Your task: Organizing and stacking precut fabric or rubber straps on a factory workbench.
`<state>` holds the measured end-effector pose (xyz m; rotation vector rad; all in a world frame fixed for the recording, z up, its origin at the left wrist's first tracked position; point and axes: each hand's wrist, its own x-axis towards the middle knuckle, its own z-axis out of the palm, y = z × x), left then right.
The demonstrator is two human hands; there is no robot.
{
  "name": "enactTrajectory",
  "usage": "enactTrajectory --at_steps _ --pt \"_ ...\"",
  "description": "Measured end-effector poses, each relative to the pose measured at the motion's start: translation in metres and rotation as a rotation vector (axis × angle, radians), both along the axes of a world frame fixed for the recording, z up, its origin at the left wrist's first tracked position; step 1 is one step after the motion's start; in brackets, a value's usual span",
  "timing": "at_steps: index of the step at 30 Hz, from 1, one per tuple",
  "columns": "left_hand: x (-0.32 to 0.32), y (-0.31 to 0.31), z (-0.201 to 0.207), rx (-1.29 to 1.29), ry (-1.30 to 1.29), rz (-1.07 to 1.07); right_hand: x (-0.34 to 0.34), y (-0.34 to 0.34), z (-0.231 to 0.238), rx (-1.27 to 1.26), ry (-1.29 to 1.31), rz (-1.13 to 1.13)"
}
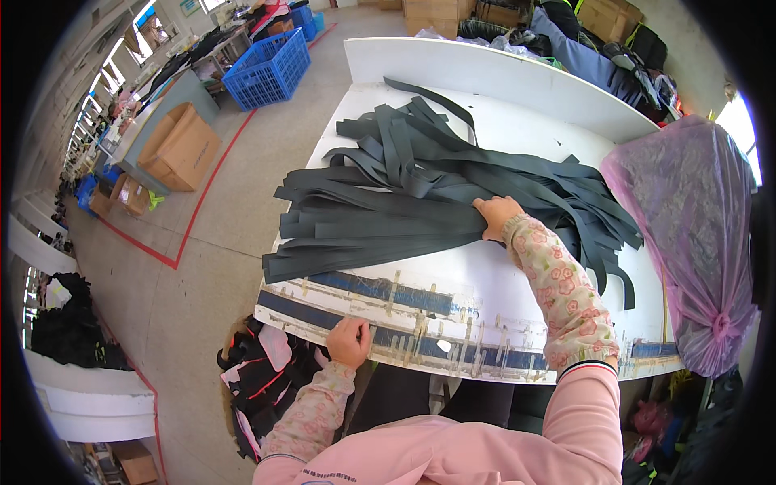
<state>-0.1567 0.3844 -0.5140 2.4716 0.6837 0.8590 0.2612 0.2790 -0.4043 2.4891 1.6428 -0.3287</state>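
A large pile of dark grey fabric strips (pixel 420 186) lies spread across the white table (pixel 517 105). My right hand (pixel 495 217) rests on the near edge of the pile, fingers curled into the strips. My left hand (pixel 349 339) sits at the table's front edge, fingers bent over the taped, blue-marked border (pixel 404 295). Both arms wear floral sleeve covers over pink sleeves.
A big pink plastic bag (pixel 695 234), tied shut, stands at the table's right end. A blue crate (pixel 268 69) and open cardboard boxes (pixel 179 145) sit on the floor to the left. Dark fabric scraps (pixel 263 372) lie on the floor under the front edge.
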Motion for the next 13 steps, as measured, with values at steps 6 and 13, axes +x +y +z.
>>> enactTrajectory --at_steps 6,13 --pt "0.022 -0.002 0.011 -0.151 0.001 -0.168 0.007 -0.023 0.002 0.212 0.148 -0.013" --pt "0.181 0.001 0.038 0.201 0.353 -0.657 0.022 -0.041 0.048 0.355 0.177 0.023"
